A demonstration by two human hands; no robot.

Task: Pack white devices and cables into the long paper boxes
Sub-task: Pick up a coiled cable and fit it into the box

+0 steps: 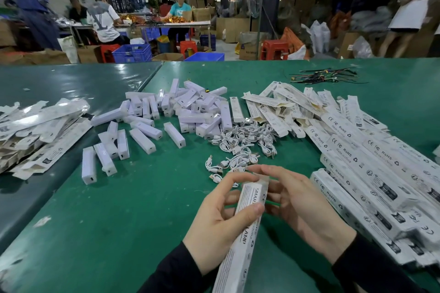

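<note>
Head view: I see my left hand point(221, 216) gripping a long paper box point(240, 240) printed "SMART… LAMP" and "CE" above the green table point(119, 233), while my right hand point(302, 207), fingers curled, pinches its top flap.

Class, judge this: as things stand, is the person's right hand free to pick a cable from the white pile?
Probably not yet. The right hand and left hand both hold the long box; the cable pile itself lies uncovered just beyond.
</note>
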